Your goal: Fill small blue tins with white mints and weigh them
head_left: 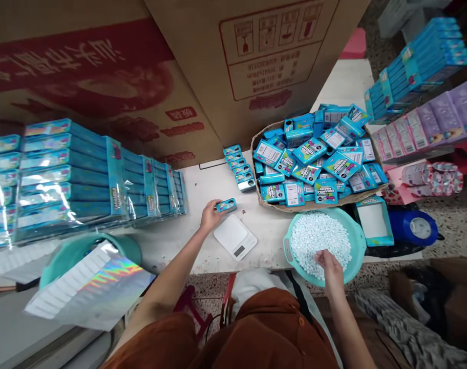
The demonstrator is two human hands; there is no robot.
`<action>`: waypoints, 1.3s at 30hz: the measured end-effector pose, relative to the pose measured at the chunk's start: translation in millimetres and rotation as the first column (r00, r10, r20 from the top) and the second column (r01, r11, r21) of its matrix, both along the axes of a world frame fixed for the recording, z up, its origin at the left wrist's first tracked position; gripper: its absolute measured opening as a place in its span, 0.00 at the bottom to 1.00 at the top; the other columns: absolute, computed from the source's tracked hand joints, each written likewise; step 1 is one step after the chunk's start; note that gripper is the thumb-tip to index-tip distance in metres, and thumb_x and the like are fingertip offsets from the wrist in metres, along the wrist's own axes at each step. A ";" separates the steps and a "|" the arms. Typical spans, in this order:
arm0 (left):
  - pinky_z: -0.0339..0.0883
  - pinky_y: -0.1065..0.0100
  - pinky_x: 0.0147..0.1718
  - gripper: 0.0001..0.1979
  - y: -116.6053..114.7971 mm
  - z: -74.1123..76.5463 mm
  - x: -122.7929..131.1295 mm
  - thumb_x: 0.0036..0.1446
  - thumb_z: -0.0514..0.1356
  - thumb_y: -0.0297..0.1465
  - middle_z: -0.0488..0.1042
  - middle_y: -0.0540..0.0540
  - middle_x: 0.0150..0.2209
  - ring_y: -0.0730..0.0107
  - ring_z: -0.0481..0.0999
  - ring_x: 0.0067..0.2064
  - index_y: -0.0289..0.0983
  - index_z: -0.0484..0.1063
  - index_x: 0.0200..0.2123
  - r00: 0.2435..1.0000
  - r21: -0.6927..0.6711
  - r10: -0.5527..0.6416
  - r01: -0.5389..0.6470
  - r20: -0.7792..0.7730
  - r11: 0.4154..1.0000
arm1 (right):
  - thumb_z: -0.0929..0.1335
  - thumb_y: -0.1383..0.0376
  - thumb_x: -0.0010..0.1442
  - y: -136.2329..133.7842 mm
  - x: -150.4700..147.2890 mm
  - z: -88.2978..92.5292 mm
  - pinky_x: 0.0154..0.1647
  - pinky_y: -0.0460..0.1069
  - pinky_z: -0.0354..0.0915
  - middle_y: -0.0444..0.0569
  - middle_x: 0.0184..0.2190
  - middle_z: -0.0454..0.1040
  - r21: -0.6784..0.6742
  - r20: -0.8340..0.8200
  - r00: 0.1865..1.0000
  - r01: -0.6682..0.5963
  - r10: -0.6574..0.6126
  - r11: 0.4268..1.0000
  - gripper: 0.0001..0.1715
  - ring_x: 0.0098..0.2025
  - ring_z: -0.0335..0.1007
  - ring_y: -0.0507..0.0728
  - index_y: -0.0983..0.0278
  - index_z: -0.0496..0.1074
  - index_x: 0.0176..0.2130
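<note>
My left hand (211, 216) is closed around a small blue candy tin (226, 205), held just above the far edge of a white digital scale (233, 236). The tin's narrow end faces up and shows a dark spot like an opening. My right hand (329, 264) reaches over a turquoise basin (286, 245) full of small white candies (320, 233). Its fingertips are pinched together at the candies; what lies between them is hidden. Beyond the scale, a short row of similar blue tins (239, 168) stands on the white table (203, 192).
A cut-down cardboard box (291, 206) heaped with blue tins sits behind the basin. Large cartons (187, 66) wall off the back. Wrapped stacks of blue boxes (83, 179) stand left, above a turquoise bucket (131, 248). Right of the basin is an open blue box (375, 223).
</note>
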State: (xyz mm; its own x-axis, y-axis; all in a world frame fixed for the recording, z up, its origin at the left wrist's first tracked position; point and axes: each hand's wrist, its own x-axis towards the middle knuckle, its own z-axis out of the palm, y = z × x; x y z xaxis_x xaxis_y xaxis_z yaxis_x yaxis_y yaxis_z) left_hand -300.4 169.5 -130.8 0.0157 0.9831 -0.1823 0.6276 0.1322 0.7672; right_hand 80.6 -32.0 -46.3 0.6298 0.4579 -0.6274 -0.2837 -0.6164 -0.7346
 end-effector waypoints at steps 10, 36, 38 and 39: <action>0.68 0.63 0.41 0.16 -15.0 -17.1 -33.5 0.45 0.64 0.32 0.71 0.45 0.40 0.63 0.72 0.42 0.38 0.69 0.40 0.983 0.053 0.169 -0.165 -0.071 0.985 | 0.69 0.42 0.46 14.0 -14.7 1.5 0.39 0.50 0.66 0.47 0.27 0.75 -0.026 0.103 0.953 -0.284 0.285 0.959 0.27 0.33 0.70 0.56 0.63 0.74 0.28; 0.57 0.56 0.55 0.26 180.2 -33.9 -6.3 0.43 0.66 0.24 0.67 0.41 0.49 0.58 0.65 0.52 0.34 0.61 0.47 0.957 0.150 0.287 -0.279 -0.033 0.948 | 0.58 0.49 0.61 -13.5 -12.6 -6.1 0.41 0.50 0.63 0.51 0.34 0.75 -0.275 0.397 0.571 -0.673 0.719 0.687 0.24 0.38 0.70 0.58 0.62 0.72 0.33; 0.50 0.51 0.58 0.28 168.0 -21.5 3.2 0.45 0.66 0.27 0.61 0.36 0.52 0.53 0.59 0.56 0.31 0.58 0.48 0.933 0.285 0.356 -0.328 -0.050 0.901 | 0.58 0.50 0.62 -16.0 -10.2 -10.8 0.43 0.51 0.63 0.52 0.36 0.75 -0.277 0.413 0.571 -0.664 0.710 0.695 0.23 0.39 0.70 0.59 0.62 0.72 0.34; 0.47 0.49 0.59 0.28 158.8 -13.4 10.6 0.47 0.66 0.29 0.60 0.34 0.53 0.51 0.57 0.57 0.30 0.58 0.49 0.928 0.368 0.366 -0.319 -0.065 0.874 | 0.58 0.51 0.62 -17.3 -7.6 -14.3 0.44 0.51 0.63 0.52 0.36 0.75 -0.279 0.427 0.568 -0.658 0.704 0.700 0.22 0.40 0.70 0.59 0.62 0.71 0.35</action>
State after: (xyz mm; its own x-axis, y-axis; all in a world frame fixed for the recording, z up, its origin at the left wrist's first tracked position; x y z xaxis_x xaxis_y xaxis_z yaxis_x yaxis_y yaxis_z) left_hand -289.9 328.3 -144.2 -0.3335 0.9232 0.1912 0.6871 0.0991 0.7198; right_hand 72.9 -49.2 -60.6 0.3670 0.8406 -0.3983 0.6078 -0.5409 -0.5814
